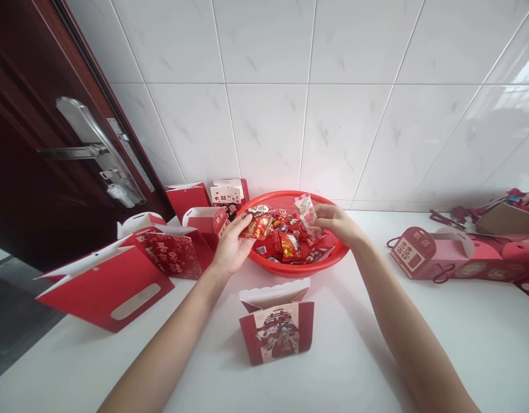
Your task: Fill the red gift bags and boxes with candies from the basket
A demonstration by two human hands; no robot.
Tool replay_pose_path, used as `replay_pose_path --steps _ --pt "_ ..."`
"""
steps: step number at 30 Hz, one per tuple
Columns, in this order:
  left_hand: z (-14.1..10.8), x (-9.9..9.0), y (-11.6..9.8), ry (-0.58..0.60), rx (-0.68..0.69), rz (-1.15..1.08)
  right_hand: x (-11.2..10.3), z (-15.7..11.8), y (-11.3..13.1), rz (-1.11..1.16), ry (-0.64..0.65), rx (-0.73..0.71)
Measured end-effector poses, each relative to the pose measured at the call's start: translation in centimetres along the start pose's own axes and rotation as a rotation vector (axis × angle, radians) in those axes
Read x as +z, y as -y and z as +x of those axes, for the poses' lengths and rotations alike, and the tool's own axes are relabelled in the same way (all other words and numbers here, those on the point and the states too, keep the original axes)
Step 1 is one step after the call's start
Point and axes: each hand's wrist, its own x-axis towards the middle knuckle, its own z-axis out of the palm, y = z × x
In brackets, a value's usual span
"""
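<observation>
My left hand (235, 244) is closed on some red and gold wrapped candies (258, 226) above the left side of a red plastic basket (264, 267). Over the basket's right side, my right hand (336, 221) pinches a clear and pink wrapped candy (306, 209). Several more candies (290, 245) in shiny red and gold wrappers lie inside the basket. In front of it, between my forearms, an open red paper gift box (276, 334) stands upright with a printed cartoon couple on its front. Its inside is mostly hidden from this angle.
Several red gift boxes and bags (105, 287) stand on the left of the white table (350, 367). More pink and red boxes (436, 255) are in a row at the right, beside a brown carton (511, 219). A tiled wall (268, 132) rises behind; a dark door (27, 143) is at left.
</observation>
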Motion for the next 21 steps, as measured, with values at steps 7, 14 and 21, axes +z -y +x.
replay_pose_path --steps 7,14,21 --pt "0.0 0.2 -0.1 -0.038 -0.015 -0.016 0.1 0.1 -0.7 -0.098 0.039 0.071" --pt "0.0 0.2 -0.1 -0.073 0.007 0.016 0.0 0.6 -1.1 -0.147 0.115 0.064" --pt "-0.1 0.4 -0.3 -0.104 -0.001 0.031 0.0 0.7 -1.9 -0.258 0.082 0.060"
